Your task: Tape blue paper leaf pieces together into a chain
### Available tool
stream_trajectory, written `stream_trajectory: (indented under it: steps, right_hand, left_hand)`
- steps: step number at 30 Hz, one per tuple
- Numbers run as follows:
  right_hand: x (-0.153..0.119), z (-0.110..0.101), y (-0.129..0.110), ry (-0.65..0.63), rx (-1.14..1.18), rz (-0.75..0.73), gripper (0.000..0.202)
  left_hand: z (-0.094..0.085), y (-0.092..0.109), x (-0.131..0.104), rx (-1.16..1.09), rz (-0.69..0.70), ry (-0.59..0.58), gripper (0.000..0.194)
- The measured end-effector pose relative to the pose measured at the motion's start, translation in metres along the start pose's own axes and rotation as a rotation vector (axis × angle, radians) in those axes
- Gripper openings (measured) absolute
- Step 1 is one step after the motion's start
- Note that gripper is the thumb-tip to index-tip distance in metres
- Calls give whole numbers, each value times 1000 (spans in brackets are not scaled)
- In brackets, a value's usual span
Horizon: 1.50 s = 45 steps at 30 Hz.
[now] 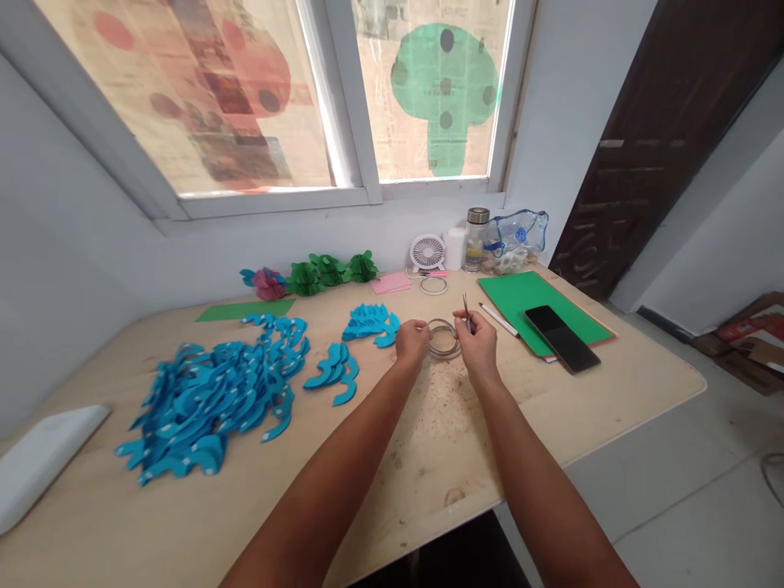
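Between my hands on the wooden table lies a roll of tape or ring [443, 354]. My left hand [412, 340] is closed in a pinch at the ring's left side; what its fingertips hold is too small to make out. My right hand [477, 344] is closed around dark pointed tweezers [466, 307], tips upward, at the ring's right side. To the left of my left hand lie curved blue paper pieces [368, 322], a smaller blue group [334, 367] and a large blue pile [226, 392].
A black phone [561, 338] rests on green sheets [536, 302], beside a white pen [499, 319]. Along the wall stand a small fan [427, 253], a bottle [476, 241] and green paper shapes [329, 271]. A white object [52, 453] lies at the left edge.
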State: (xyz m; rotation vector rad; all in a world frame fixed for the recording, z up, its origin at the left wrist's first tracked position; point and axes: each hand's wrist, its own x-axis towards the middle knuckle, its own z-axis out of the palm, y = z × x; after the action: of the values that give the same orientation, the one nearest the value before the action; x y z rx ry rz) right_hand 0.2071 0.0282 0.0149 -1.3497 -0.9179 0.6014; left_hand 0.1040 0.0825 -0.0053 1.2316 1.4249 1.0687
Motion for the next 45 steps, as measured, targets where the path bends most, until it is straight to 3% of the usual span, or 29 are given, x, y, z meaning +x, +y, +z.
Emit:
stream_trajectory:
  steps: [9,13,19,24,28,36,45]
  right_hand:
    - [-5,3,4,-96,-182,-79,27]
    - [-7,2,4,-127,-351,-184,21]
    - [-17,7,0,-214,-604,-250,19]
    - [-32,18,-7,-383,-792,-283,25]
    - [-42,26,-10,-494,-873,-286,26]
    - [-50,31,-9,-567,-906,-412,18]
    - [-54,31,-10,-598,-830,-532,20]
  left_hand:
    - [-11,-1,-3,146,129,58,9]
    - [-17,3,-7,154,191,86,22]
    - [-43,-3,-36,-108,299,42,18]
    - [-70,-11,-62,-241,251,101,26]
    - [-83,-14,-69,-315,235,143,25]
    - [-91,-15,-67,-465,137,102,27]
    - [-95,-13,-68,-466,69,13,20]
